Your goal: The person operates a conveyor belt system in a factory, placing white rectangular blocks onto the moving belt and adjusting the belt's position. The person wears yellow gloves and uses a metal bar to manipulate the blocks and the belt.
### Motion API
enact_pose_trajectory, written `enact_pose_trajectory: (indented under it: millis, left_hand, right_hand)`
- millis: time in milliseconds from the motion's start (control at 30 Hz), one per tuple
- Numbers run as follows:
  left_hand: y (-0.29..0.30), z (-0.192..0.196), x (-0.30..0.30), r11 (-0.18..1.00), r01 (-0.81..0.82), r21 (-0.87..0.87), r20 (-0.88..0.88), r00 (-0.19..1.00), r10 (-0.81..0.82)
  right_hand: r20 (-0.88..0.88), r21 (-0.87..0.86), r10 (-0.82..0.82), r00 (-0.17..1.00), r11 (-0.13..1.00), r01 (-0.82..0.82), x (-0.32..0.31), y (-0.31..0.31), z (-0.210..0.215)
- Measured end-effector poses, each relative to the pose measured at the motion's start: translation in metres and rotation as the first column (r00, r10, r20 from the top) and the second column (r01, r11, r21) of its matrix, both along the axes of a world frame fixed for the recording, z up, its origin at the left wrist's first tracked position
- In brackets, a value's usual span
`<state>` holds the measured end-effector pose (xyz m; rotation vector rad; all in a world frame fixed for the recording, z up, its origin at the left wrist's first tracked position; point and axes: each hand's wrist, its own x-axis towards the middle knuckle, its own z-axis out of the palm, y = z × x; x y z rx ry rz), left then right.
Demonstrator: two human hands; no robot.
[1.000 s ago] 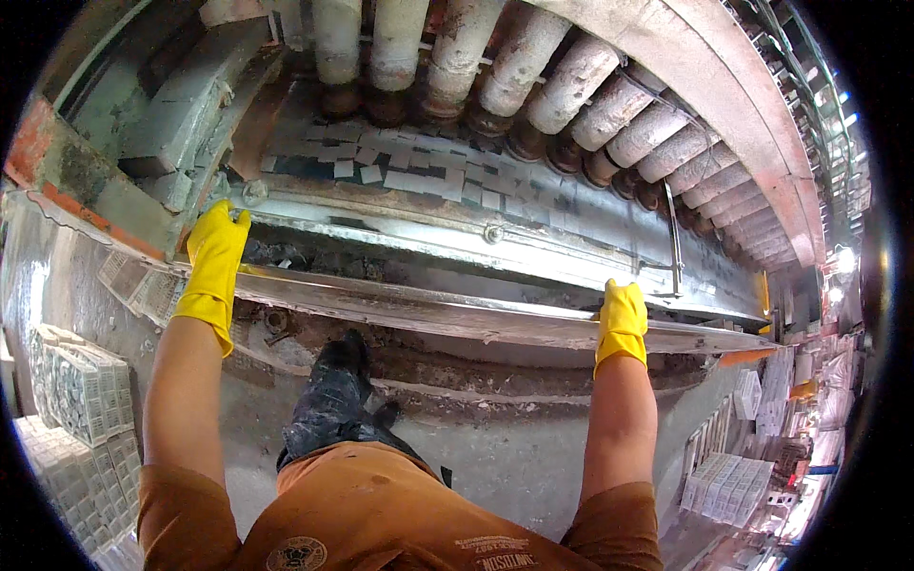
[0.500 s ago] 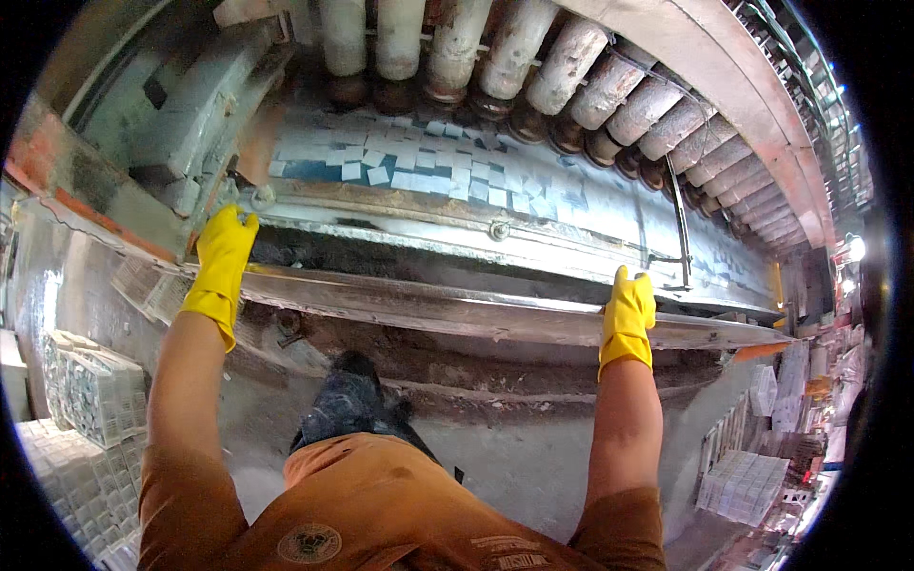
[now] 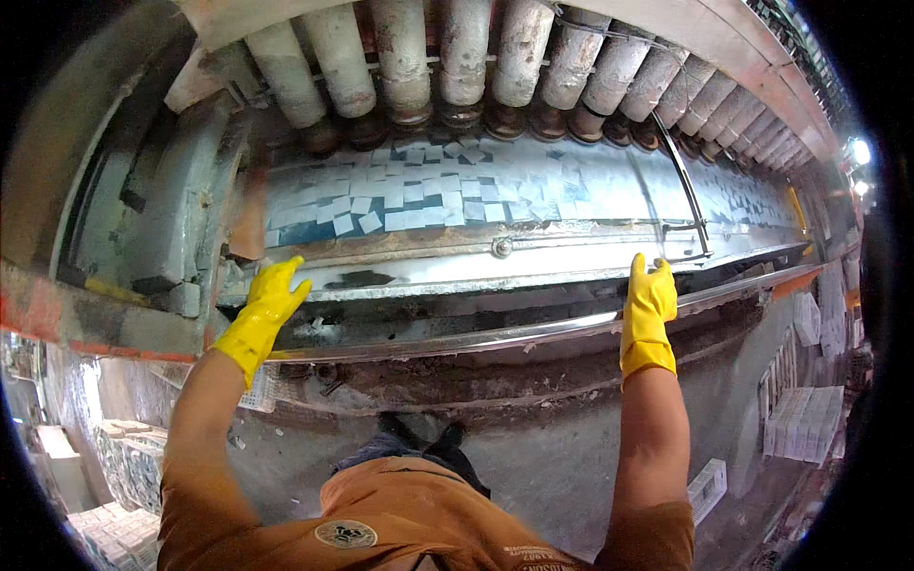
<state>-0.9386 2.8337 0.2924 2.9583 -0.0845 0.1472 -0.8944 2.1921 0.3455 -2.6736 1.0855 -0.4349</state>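
My left hand point(image 3: 265, 319), in a yellow rubber glove, reaches to the left end of a long pale ledge point(image 3: 419, 270) on a large machine. Its thumb and fingers are spread, with nothing visible between them. Farther right, my right hand point(image 3: 649, 314), gloved alike, crosses the shiny metal rail point(image 3: 495, 339) with its fingertips at the ledge's front edge. Those fingers are partly stretched and slightly apart; nothing shows in them. Beyond the ledge, many small white square tiles point(image 3: 405, 193) lie scattered on a wet, bluish bed point(image 3: 328, 228).
A row of thick, crusted cylinders point(image 3: 464, 57) stands over the bed's far side. A thin dark metal frame point(image 3: 687, 186) crosses the bed at right. White slatted crates point(image 3: 804, 423) stand on the floor at right, and stacked pale blocks point(image 3: 114, 533) at lower left.
The view has shifted, so the machine sits lower and closer. My left hand has moved right along the ledge, its thumb now spread wide. My right hand remains near the ledge's front edge.
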Motion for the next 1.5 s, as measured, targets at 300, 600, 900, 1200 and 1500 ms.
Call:
enact_pose_trajectory:
  millis: [300, 600, 900, 1200, 1500]
  left_hand:
    - [-0.087, -0.039, 0.155, 0.992, -0.025, 0.123, -0.183, 0.982, 0.048]
    - [-0.109, -0.079, 0.202, 0.942, 0.027, 0.333, -0.362, 0.926, 0.102]
    - [-0.114, -0.049, 0.161, 0.989, 0.091, 0.115, -0.398, 0.917, -0.039]
    - [-0.052, 0.051, 0.08, 0.951, 0.262, -0.164, -0.382, 0.872, -0.306]
    - [0.022, 0.125, -0.062, 0.733, -0.577, -0.361, -0.543, 0.769, 0.337]
  right_hand:
    - [0.017, 0.037, 0.009, 1.0, 0.999, -0.01, 0.019, -0.005, 0.009]
    - [0.056, 0.011, 0.0, 0.998, 1.0, -0.001, 0.03, -0.005, 0.015]
    - [0.022, 0.011, -0.02, 1.0, 1.0, 0.02, 0.03, -0.003, 0.016]
    - [-0.081, 0.026, 0.005, 0.997, 1.0, -0.003, 0.027, -0.005, 0.026]
    - [-0.126, -0.034, 0.091, 0.988, 0.995, -0.096, 0.042, 0.003, 0.042]
